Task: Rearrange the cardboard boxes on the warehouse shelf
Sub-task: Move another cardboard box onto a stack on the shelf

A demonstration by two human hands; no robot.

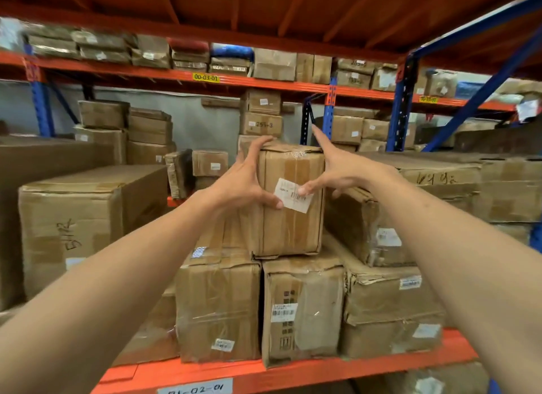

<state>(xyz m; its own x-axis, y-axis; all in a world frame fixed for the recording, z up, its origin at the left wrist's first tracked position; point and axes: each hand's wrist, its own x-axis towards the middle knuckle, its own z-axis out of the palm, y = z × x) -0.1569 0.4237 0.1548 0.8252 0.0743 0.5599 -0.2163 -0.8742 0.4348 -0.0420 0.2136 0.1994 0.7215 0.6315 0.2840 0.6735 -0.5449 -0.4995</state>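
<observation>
A taped cardboard box (pixel 290 232) with a white barcode label sits on top of two lower boxes (pixel 218 308) (pixel 302 311) at the front of the orange shelf (pixel 293 373). My left hand (pixel 243 185) clasps its upper left corner, fingers over the top and thumb on the front face. My right hand (pixel 337 170) grips the upper right edge, thumb pressed on the label, fingers spread along the side and the index finger pointing up past the box.
A battered box (pixel 366 226) leans close against the held box's right side. A large box marked in pen (pixel 76 223) stands to the left, with a gap between. More boxes fill the racks behind. A blue upright (pixel 401 109) rises at the right.
</observation>
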